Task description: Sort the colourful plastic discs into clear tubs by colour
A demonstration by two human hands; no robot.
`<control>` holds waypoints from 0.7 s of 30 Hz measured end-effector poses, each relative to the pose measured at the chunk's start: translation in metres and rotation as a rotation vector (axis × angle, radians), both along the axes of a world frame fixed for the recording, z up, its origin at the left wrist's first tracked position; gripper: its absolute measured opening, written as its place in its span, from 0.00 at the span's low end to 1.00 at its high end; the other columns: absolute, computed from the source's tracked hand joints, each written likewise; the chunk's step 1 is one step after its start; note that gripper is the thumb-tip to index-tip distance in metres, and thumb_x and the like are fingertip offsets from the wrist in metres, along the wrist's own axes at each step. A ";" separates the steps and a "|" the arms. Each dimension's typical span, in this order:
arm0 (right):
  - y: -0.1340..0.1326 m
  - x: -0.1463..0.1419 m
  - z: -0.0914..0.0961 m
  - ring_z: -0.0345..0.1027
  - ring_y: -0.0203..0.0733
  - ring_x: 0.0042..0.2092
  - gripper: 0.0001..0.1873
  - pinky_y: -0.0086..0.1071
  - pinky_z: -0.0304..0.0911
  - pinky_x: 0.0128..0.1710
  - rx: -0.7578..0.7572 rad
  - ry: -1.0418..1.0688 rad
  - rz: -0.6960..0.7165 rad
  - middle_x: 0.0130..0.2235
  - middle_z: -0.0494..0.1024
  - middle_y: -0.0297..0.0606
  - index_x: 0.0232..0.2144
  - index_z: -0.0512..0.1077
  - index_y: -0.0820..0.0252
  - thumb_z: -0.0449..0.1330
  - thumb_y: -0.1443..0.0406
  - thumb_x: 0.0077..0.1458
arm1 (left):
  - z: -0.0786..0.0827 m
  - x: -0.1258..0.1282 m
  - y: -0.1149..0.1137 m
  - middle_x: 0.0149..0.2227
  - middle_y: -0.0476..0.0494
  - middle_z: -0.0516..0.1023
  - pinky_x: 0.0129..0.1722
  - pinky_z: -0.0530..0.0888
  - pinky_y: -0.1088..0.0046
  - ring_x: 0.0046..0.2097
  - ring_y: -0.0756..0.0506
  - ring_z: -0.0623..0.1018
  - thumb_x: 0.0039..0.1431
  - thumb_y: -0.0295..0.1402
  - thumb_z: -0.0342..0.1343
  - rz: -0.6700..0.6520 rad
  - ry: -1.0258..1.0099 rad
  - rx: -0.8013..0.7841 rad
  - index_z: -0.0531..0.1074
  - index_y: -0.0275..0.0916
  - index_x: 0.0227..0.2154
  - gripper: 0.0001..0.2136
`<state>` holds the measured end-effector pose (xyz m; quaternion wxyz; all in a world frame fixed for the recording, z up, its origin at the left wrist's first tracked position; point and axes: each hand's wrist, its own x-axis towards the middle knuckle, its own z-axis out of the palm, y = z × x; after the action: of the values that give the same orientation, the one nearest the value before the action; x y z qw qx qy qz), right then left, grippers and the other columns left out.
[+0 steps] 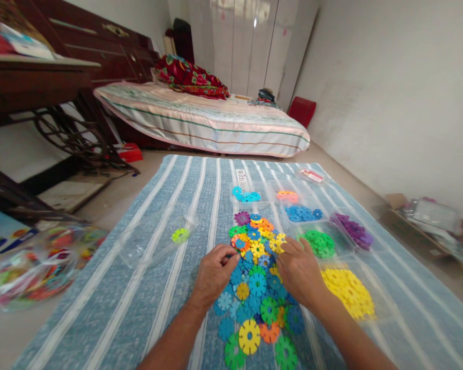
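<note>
A loose pile of notched plastic snowflake discs (257, 282) in blue, green, yellow and orange lies on the striped cloth. My left hand (216, 270) is at the pile's left side, thumb and fingers pinched together; whatever lies between the tips is too hidden to name. On the right side of the pile, my right hand (299, 264) has its fingers closed at a yellow snowflake disc (278, 243). Clear boxes beside that hand hold sorted discs: green discs (318, 243), yellow discs (348, 293), purple discs (353, 231) and blue discs (301, 213).
Farther boxes hold light blue discs (249, 196) and orange-pink discs (287, 196). To the left, a clear container (139, 246) has a lime disc (180, 235). A bed (212, 126), a sewing-machine table (34, 77) and a cardboard box (416, 236) surround the cloth.
</note>
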<state>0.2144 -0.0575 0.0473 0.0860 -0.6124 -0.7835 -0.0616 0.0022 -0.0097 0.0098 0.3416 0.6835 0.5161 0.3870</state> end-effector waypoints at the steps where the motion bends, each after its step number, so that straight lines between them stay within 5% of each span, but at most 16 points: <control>1: 0.001 0.002 0.003 0.63 0.50 0.52 0.12 0.49 0.51 0.55 0.008 0.015 0.013 0.38 0.77 0.42 0.25 0.73 0.58 0.52 0.71 0.57 | -0.001 0.000 0.000 0.29 0.49 0.74 0.30 0.69 0.76 0.29 0.50 0.73 0.53 0.39 0.53 -0.003 0.001 0.002 0.73 0.40 0.26 0.09; 6: 0.024 0.028 0.030 0.67 0.43 0.39 0.14 0.37 0.58 0.43 0.057 0.030 0.000 0.30 0.75 0.39 0.22 0.71 0.58 0.50 0.70 0.57 | 0.001 0.000 0.000 0.29 0.49 0.73 0.29 0.68 0.75 0.27 0.51 0.71 0.53 0.39 0.53 -0.004 -0.003 0.004 0.73 0.40 0.26 0.09; 11: 0.044 0.044 0.042 0.66 0.51 0.46 0.13 0.44 0.56 0.48 0.256 -0.058 -0.262 0.39 0.76 0.47 0.32 0.75 0.62 0.51 0.65 0.59 | 0.003 0.000 -0.001 0.30 0.49 0.73 0.30 0.68 0.75 0.27 0.51 0.71 0.53 0.39 0.52 -0.012 -0.002 -0.017 0.73 0.39 0.26 0.10; 16: 0.034 0.021 0.023 0.54 0.55 0.60 0.14 0.47 0.47 0.58 -0.072 -0.111 -0.082 0.51 0.73 0.47 0.39 0.76 0.62 0.54 0.60 0.58 | 0.001 0.000 0.000 0.30 0.49 0.74 0.31 0.68 0.75 0.28 0.51 0.72 0.54 0.39 0.52 -0.015 0.001 -0.018 0.72 0.39 0.26 0.10; 21: 0.033 0.005 0.007 0.45 0.60 0.64 0.19 0.53 0.38 0.61 -0.262 -0.139 -0.067 0.56 0.67 0.51 0.44 0.74 0.65 0.53 0.58 0.59 | 0.000 0.000 0.000 0.30 0.49 0.74 0.31 0.68 0.76 0.29 0.51 0.72 0.54 0.39 0.52 -0.021 0.006 -0.024 0.72 0.39 0.27 0.10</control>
<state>0.2198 -0.0250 0.0543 -0.0514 -0.6385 -0.7679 -0.0040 0.0018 -0.0094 0.0095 0.3522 0.6859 0.5145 0.3752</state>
